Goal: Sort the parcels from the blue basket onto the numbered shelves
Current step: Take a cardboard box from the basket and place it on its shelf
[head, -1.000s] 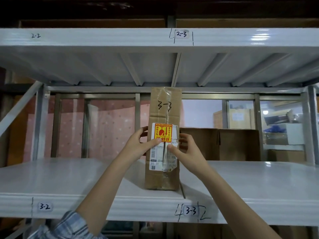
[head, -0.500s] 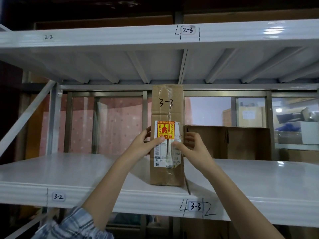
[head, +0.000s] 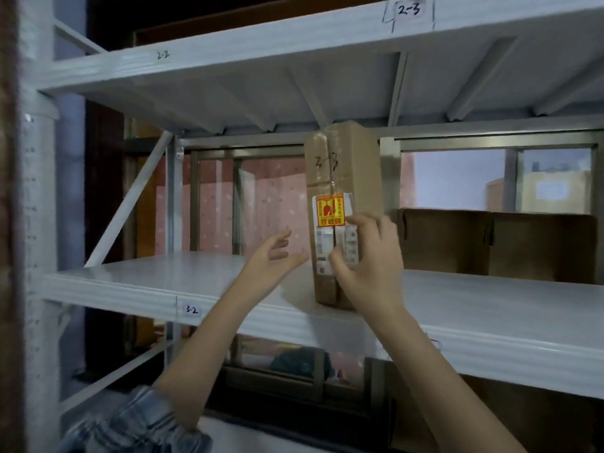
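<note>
A tall brown cardboard parcel (head: pixel 343 165) stands upright on the white shelf (head: pixel 163 282), right of the "3-2" tag (head: pixel 192 309). It has handwriting near its top and a red-and-yellow sticker over a shipping label. My left hand (head: pixel 271 259) hovers just left of the parcel with its fingers spread, apart from it. My right hand (head: pixel 372 266) is in front of the parcel's lower face, fingers loosely curled and fingertips at the label, gripping nothing. The blue basket is out of view.
The shelf above (head: pixel 294 44) carries tags "2-2" and "2-3" (head: pixel 408 9), and its underside sits just over the parcel's top. Open brown cartons (head: pixel 490 243) stand behind the shelf at the right. A white upright post (head: pixel 39 223) and a diagonal brace (head: pixel 130 197) frame the left side.
Both hands have let go of the parcel's sides. The left hand has pulled away to the left and opened. The view has swung to the left and moved closer.
</note>
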A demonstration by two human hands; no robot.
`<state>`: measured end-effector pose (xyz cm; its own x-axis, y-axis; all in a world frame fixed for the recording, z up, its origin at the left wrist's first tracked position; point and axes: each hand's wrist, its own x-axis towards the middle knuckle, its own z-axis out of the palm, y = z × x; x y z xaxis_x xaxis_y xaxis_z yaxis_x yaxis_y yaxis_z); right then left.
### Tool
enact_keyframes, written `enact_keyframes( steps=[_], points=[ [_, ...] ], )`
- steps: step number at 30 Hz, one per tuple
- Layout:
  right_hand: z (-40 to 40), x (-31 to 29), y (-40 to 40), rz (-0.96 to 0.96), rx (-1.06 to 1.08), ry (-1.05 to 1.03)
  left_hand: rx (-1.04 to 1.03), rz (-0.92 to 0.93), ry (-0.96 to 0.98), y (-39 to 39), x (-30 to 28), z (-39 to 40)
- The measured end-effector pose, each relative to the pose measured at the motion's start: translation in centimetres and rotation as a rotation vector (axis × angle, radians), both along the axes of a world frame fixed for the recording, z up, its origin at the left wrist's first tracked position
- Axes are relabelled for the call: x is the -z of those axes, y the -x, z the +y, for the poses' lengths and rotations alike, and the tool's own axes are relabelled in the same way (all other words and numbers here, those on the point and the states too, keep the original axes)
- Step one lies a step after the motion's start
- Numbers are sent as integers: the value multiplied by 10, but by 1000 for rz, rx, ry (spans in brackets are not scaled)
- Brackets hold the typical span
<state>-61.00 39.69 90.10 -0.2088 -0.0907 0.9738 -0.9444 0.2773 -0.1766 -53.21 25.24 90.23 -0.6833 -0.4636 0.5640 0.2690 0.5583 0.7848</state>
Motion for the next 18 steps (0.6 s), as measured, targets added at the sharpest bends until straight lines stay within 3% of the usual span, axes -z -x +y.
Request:
enact_keyframes(
  steps=[4, 12, 15, 18],
  points=[
    [-27, 9, -24, 38, 166, 126, 37, -61, 25, -26, 8, -10],
    [-23, 15, -23, -268, 205, 294, 74, -178, 45, -7, 12, 11],
    [-3, 10, -8, -409, 131, 163, 140, -144, 2, 9, 7, 24],
    [8, 14, 8, -400, 85, 18, 178, -80, 5, 20, 8, 38]
  ],
)
